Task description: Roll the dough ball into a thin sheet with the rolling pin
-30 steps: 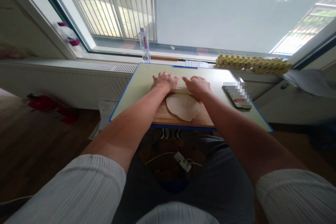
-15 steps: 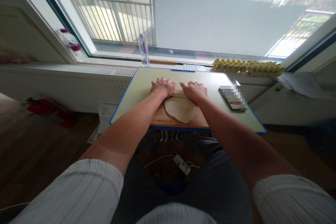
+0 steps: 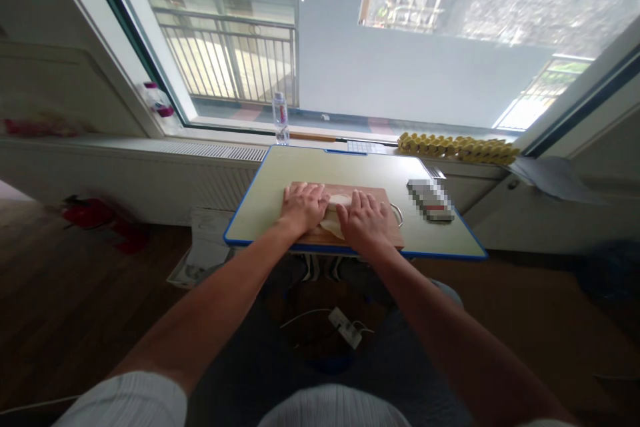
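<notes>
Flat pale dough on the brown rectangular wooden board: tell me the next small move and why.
Probably roll the pale wooden rolling pin gently away from the body: the left hand and right hand both lie over it, the dough shows on its near side, and the board extends beyond it.

Dough [image 3: 333, 224] partly hidden by the right hand [image 3: 369, 219]
</notes>
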The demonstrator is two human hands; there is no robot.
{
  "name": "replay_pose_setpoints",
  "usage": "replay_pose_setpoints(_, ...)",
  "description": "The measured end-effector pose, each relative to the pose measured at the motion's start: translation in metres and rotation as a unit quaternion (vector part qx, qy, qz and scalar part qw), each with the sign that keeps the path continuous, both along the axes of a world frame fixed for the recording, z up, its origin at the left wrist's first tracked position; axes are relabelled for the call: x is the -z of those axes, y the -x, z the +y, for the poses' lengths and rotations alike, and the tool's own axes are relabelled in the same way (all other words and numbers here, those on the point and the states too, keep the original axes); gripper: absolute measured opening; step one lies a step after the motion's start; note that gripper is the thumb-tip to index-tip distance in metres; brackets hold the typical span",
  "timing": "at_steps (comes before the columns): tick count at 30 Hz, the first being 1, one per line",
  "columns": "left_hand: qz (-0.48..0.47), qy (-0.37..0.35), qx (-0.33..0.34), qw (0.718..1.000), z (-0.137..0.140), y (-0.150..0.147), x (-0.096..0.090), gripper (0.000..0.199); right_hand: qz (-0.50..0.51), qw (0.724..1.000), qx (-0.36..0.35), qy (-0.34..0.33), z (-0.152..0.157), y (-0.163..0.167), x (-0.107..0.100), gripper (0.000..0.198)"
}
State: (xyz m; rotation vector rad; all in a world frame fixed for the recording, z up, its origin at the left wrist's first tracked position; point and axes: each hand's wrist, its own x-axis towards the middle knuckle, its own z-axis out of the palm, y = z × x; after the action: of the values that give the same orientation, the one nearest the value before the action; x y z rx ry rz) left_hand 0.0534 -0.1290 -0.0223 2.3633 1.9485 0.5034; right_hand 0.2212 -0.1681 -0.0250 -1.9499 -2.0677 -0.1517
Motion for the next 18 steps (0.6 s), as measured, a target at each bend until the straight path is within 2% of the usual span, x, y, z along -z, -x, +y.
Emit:
replay_pose_setpoints(5,-0.008,-0.018,0.003,1.000,-0.058,0.011,0.010,0.061,0.000,0.998,-0.046,-0.032,-0.060,0.003,0.017,0.069)
replay_pose_setpoints(8,-0.006,-0.026,-0.006,1.000,-0.074,0.013,0.012,0.061,0.003,0.997,-0.056,-0.048,-0.086,0.006,0.023,0.070)
replay_pose_setpoints(12,-0.017,-0.016,0.000,1.000,-0.063,0.010,0.010,0.061,0.005,0.998,-0.043,-0.042,-0.082,0.007,0.023,0.070)
replay_pose_setpoints(18,-0.022,0.018,0.018,0.999,-0.022,-0.001,0.006,0.061,-0.006,0.999,-0.028,-0.035,-0.039,-0.003,0.019,0.071)
